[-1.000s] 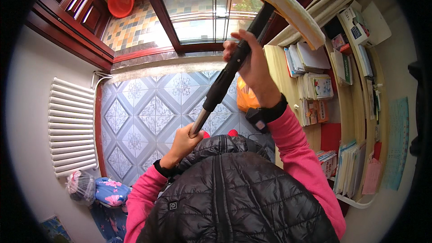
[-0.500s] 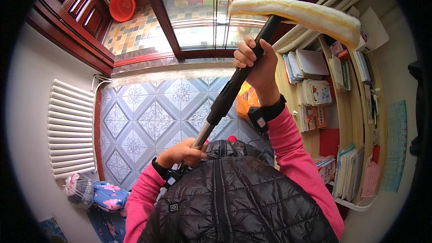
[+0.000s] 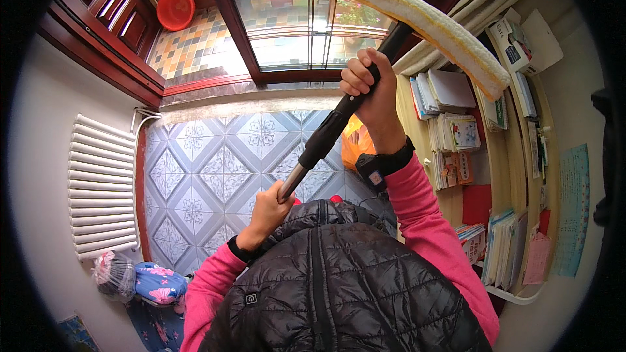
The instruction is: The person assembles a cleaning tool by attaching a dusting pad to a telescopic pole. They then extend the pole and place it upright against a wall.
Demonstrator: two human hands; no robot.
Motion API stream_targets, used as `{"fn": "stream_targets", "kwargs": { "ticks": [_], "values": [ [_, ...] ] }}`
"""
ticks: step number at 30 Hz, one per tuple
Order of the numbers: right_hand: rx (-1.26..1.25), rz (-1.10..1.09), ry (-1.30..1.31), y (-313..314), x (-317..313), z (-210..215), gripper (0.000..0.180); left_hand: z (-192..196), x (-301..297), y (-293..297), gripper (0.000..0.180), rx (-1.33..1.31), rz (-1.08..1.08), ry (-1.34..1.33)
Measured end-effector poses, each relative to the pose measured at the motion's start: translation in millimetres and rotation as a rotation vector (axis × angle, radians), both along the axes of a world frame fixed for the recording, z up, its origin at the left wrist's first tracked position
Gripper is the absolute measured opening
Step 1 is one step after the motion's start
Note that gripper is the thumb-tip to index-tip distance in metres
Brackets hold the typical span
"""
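Gripping the mop pole (image 3: pixel 326 137), right hand (image 3: pixel 368 88) above left hand (image 3: pixel 268 205).

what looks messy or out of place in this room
Mostly the shelf: its stacks of books and papers sit uneven and leaning. An orange bag lies loose on the tiled floor. Both hands, left and right, hold the mop pole normally.

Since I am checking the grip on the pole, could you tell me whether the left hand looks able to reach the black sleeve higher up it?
Probably yes: the left hand grips the pole's silver part, and the black sleeve just above shows bare up to the right hand.
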State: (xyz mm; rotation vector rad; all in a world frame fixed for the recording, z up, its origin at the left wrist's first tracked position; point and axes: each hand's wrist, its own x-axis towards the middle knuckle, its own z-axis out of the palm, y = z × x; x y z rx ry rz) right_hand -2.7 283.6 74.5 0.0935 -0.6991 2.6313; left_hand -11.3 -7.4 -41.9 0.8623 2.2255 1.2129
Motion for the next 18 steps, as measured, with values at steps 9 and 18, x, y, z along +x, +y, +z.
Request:
{"fn": "stream_targets", "kwargs": {
  "ticks": [9, 18],
  "values": [
    [-0.037, -0.26, -0.399, -1, 6, 15, 0.027, 16, 0, -5, 0.02, -0.038, -0.051, 0.041],
    [0.024, 0.029, -0.192, 32, 16, 29, 0.022, 31, 6, -17, 0.027, 0.022, -0.179, -0.359]
  ]
}}
